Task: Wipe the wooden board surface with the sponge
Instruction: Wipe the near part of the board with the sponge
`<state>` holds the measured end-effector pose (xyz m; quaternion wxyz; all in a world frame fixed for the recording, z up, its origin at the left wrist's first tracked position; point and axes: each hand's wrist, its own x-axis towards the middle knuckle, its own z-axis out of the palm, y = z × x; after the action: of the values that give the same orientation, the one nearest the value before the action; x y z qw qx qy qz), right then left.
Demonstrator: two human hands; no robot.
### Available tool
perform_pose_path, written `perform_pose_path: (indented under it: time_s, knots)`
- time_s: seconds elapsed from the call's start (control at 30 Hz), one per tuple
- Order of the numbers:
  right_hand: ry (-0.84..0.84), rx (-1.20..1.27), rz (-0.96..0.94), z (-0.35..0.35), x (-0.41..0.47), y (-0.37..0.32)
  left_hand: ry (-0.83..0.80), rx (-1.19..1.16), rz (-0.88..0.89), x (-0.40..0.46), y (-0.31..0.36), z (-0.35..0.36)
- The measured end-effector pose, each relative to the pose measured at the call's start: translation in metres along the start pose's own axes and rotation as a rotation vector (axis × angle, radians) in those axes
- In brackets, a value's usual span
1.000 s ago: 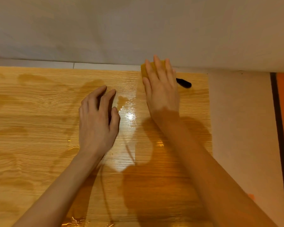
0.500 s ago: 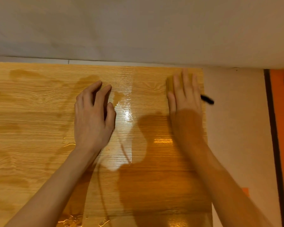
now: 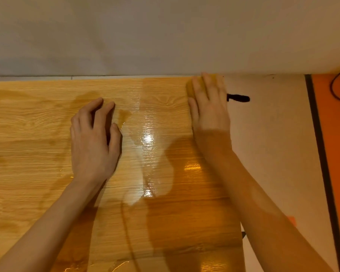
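The right hand [image 3: 209, 107] lies flat, palm down, fingers straight and together, pressing a soft yellow foam sponge [image 3: 190, 87] against the surface beneath it. Only slivers of the sponge show: a yellow edge past the fingertips and another strip on the thumb side, so its full outline is hidden. It is held by downward pressure, not by a curled grasp. Beneath the hand is the far right corner of the pale, glossy wood-grain board [image 3: 37, 154], which runs away past the thumb side toward the left hand [image 3: 93, 142]. That hand rests palm down on the board with fingers loosely bent and nothing in it, seemingly steadying the panel.

Between the two hands the board gleams with a wet film and a bright glare spot, and darker damp patches lie beyond the left hand. On the little-finger side of the right hand, a small black stick-like object [image 3: 238, 98] pokes out over the light tabletop [image 3: 273, 144]; I cannot tell whether the hand touches it. Further out runs an orange strip [image 3: 336, 173] with a dark border.

The sponge is likely light, squashy and waterlogged, and the wet surface looks slippery, so flat palm pressure over its middle suits wiping; lifting it would call for pinching its long sides.
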<state>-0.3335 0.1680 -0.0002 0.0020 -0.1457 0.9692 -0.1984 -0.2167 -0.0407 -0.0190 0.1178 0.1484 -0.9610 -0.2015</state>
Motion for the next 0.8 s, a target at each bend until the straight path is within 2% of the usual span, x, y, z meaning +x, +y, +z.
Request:
perform_pose_path:
  time_s: [0.07,0.1,0.23,0.3,0.4,0.5,0.57,0.7,0.8]
  knots:
    - [-0.067,-0.096,-0.16,0.002,-0.016,0.001,-0.001,-0.003,-0.005,0.001,0.0,-0.001]
    - [-0.06,-0.083,-0.168,0.0,-0.009,0.008,-0.004,-0.005,-0.007,0.001,0.0,-0.001]
    - [0.046,0.259,0.177,-0.008,0.041,0.025,-0.003,0.009,-0.004,0.0,-0.001,0.001]
    - [0.095,0.448,0.266,-0.009,0.036,0.026,0.006,0.016,0.01,0.0,-0.002,0.002]
    - [0.135,0.672,0.337,-0.014,-0.009,0.028,0.016,0.016,0.029,-0.001,-0.003,0.003]
    - [0.107,0.745,0.385,-0.019,-0.056,0.033,0.018,0.024,0.044,0.0,-0.004,0.005]
    - [0.072,0.794,0.379,-0.021,-0.047,0.036,0.019,0.031,0.048,-0.001,-0.004,0.004]
    - [0.069,0.953,0.401,-0.024,0.024,0.039,0.027,0.038,0.057,0.001,-0.006,0.005]
    - [0.057,1.072,0.418,-0.016,0.018,0.049,0.048,0.035,0.086,-0.002,-0.008,0.007]
